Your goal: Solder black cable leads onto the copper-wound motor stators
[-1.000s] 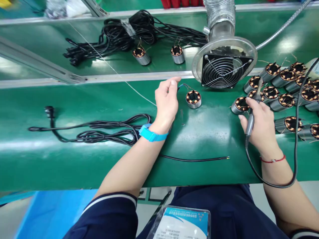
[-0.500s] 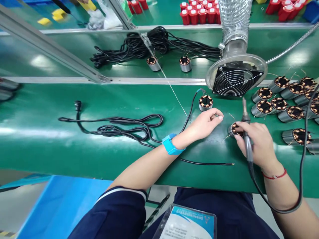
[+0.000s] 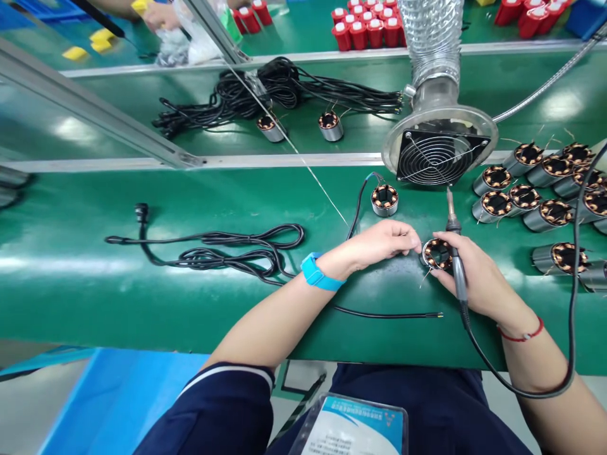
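Observation:
My right hand [image 3: 486, 278] grips a motor stator [image 3: 426, 255] with copper windings between thumb and fingers, its open end turned up towards me. A soldering iron [image 3: 458, 278] is held in the same hand, its tip pointing away from me. My left hand [image 3: 379, 246] is closed in a pinch at the stator's left side; what its fingertips hold, perhaps a thin wire, is too small to tell. Beyond the left hand stands another stator [image 3: 384, 201] with a black cable joined to it. A cable end [image 3: 403, 315] with stripped coloured wires lies nearer to me.
A round fume extractor [image 3: 436, 157] hangs behind the stators. Several stators [image 3: 552, 218] stand at the right. Coiled black cable [image 3: 237, 253] lies at the left. A bundle of cables [image 3: 270, 85] and two stators rest on the rear shelf. Another person's hand [image 3: 161, 16] shows beyond.
My right hand has brought the stator left and turned its open end more into view. My left hand has come down to the stator's side. Another person's hand has entered at upper left.

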